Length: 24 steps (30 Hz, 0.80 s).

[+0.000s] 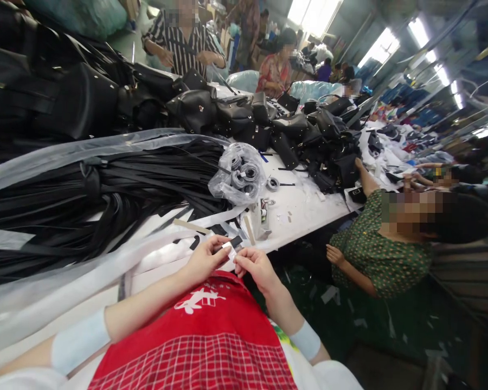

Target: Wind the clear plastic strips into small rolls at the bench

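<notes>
Both of my hands meet just above the red apron, near the table's front edge. Between them is a small white piece [230, 251], perhaps a label or tag. My left hand [209, 256] pinches its left side, with a short black strip [236, 241] showing just behind the fingers. The thumb and index finger of my right hand [255, 266] close on the piece's lower right side. Fingertips partly cover the piece, so its details are too small to tell.
Long black straps [158, 179] spread across the table's left. Behind them are black bags [193, 110]. Near the middle lie grey rolls in clear plastic [242, 172] and a small loose roll [272, 184]. A person in green [382, 244] is at the right; others stand across the table.
</notes>
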Each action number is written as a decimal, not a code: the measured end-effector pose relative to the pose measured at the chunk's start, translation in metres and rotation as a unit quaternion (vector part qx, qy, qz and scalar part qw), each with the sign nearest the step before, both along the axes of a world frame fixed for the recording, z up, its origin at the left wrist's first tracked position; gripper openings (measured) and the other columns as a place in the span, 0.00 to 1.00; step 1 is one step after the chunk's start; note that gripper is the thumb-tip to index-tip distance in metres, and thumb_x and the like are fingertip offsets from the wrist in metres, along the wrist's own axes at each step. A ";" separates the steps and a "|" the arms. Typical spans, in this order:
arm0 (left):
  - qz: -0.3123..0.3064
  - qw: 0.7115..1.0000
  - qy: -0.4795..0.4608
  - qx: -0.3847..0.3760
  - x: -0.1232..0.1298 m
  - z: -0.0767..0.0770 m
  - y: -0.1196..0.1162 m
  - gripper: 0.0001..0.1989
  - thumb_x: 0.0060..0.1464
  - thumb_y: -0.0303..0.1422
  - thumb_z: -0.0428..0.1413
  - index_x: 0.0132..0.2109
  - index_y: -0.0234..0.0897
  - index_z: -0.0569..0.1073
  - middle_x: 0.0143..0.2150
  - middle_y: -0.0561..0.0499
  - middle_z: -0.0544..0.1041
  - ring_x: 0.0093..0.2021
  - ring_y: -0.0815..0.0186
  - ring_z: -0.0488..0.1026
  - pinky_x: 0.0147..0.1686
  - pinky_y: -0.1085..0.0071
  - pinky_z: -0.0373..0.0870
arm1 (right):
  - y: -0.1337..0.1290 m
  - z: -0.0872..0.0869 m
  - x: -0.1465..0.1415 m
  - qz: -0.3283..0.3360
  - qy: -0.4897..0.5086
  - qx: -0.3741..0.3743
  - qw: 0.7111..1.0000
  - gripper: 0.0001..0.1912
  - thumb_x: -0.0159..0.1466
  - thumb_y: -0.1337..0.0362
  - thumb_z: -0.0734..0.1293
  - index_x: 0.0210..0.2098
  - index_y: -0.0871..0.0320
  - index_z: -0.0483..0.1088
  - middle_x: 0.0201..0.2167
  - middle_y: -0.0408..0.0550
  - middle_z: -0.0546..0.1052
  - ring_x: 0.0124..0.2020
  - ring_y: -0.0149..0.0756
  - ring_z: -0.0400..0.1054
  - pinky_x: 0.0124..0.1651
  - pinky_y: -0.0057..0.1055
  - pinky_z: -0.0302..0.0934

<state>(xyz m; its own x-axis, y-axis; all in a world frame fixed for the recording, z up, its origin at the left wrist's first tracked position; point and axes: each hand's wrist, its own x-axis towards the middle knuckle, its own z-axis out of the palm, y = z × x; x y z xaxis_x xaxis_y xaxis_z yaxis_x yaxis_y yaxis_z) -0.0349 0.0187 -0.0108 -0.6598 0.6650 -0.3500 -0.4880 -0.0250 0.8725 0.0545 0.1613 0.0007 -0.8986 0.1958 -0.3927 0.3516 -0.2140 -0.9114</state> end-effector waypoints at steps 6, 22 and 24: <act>0.018 0.999 -0.017 0.022 -0.001 0.013 -0.007 0.28 0.43 0.50 0.64 0.43 0.34 0.68 0.22 0.59 0.69 0.18 0.75 0.60 0.19 0.76 0.54 | -0.010 -0.010 -0.005 -0.023 -0.039 0.033 0.998 0.22 0.51 0.46 0.74 0.23 0.60 0.71 0.14 0.40 0.72 0.13 0.25 0.62 0.17 0.22 0.56; 0.083 0.967 0.237 -0.049 -0.002 0.022 -0.014 0.15 0.57 0.43 0.56 0.43 0.38 0.77 0.38 0.47 0.77 0.38 0.60 0.73 0.40 0.68 0.70 | -0.027 -0.011 -0.036 -0.060 0.032 0.022 0.997 0.22 0.48 0.46 0.75 0.25 0.60 0.74 0.18 0.44 0.73 0.17 0.28 0.65 0.23 0.27 0.61; 0.082 0.955 0.281 -0.035 0.000 0.026 -0.014 0.13 0.58 0.42 0.55 0.44 0.40 0.78 0.42 0.46 0.76 0.43 0.58 0.73 0.45 0.65 0.69 | -0.030 -0.010 -0.042 -0.087 0.041 0.039 0.995 0.21 0.47 0.47 0.76 0.20 0.60 0.72 0.14 0.42 0.69 0.15 0.29 0.61 0.19 0.27 0.57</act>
<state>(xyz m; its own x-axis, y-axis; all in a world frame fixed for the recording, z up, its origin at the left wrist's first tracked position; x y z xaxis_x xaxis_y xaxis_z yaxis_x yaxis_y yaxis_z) -0.0354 0.0044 0.0150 -0.8503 0.5239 0.0513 0.0645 0.0071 0.9979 0.0122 0.1309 -0.0092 -0.8767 0.3783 -0.2971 0.2398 -0.1918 -0.9517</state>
